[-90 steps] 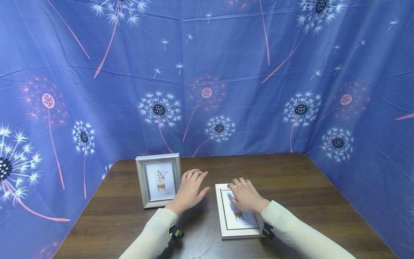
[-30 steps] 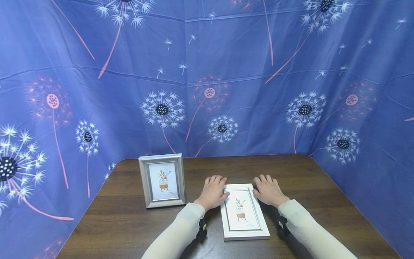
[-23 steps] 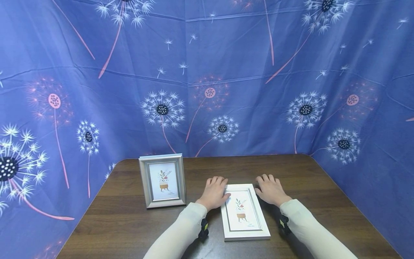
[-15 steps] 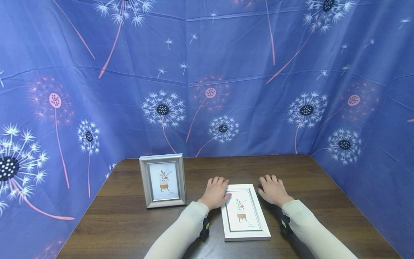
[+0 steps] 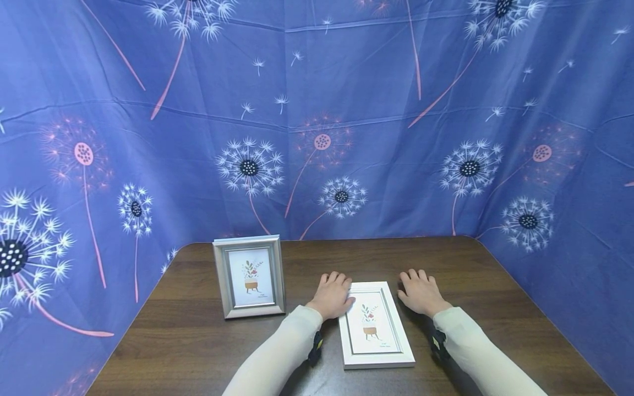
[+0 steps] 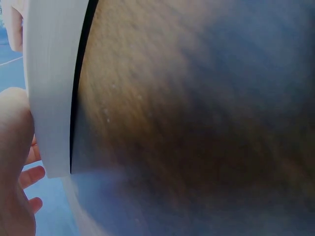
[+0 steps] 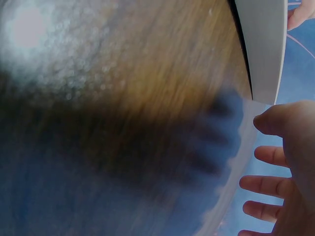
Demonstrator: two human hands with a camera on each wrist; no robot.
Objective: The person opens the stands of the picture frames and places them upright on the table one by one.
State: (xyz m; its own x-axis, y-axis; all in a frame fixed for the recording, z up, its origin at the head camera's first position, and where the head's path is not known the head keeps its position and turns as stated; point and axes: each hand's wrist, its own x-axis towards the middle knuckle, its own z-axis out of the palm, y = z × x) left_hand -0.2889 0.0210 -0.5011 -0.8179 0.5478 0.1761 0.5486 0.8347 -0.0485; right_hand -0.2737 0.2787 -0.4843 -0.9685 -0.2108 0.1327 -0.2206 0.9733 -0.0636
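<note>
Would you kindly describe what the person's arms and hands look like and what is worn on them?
Both arms are covered by long, plain cream sleeves reaching the wrists. The left hand and right hand are bare, with no gloves or rings visible. A small black device with a yellow-green marking sits under each wrist, left wrist device and right wrist device.

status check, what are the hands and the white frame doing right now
Left hand open, thumb at the white frame edge. Right hand open, flat on the table beside it. Frame lies flat, face up. Silver frame stands apart on the left.
</note>
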